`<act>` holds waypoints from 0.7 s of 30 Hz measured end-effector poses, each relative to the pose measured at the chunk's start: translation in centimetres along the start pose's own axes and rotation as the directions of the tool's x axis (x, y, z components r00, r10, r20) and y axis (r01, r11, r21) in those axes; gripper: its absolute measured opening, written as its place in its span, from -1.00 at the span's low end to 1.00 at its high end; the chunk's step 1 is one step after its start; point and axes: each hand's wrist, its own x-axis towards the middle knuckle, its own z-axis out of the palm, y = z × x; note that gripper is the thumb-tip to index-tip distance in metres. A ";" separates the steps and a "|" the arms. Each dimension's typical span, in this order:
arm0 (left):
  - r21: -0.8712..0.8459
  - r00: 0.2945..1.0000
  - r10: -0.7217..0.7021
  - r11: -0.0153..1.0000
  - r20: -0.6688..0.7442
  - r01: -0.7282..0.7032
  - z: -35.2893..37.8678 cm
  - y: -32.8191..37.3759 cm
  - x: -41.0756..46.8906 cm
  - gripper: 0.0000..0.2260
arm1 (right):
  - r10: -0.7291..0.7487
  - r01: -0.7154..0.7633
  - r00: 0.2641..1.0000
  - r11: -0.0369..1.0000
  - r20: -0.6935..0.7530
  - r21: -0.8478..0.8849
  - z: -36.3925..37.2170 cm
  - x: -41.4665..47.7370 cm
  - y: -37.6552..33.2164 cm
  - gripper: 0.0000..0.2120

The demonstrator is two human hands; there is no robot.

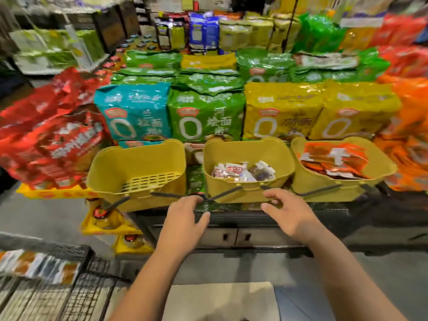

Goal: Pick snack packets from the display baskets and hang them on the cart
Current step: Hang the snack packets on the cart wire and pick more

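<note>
While the left hand and the right hand are both without load, fingers loosely curved, they hover just before the front wall of the middle basket. The snack packets lie inside it in a loose heap. I judge that a quick grab may take several at once, and some may fall to the floor. The black handle hangs just beside the fingertips and may catch them, which could pull the basket off its edge. The cart stands well apart at the lower left, so a weak pinch may lose a packet on the way.
</note>
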 end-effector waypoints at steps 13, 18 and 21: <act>0.323 0.994 0.106 0.941 -0.002 -0.099 1.4 1.1 12.4 -0.30 | 0.005 -0.013 0.988 0.999 -0.153 -0.049 -4.2 8.1 0.7 -0.70; 0.365 0.996 0.021 0.929 0.089 -0.053 1.7 0.3 18.4 -0.32 | 0.085 -0.079 0.996 0.982 0.028 -0.172 -4.4 13.0 -2.3 -0.58; 0.394 0.995 0.034 0.917 0.090 -0.067 1.6 -0.9 21.2 -0.31 | 0.180 -0.106 0.973 0.905 0.146 -0.412 -3.8 17.6 -2.9 -0.47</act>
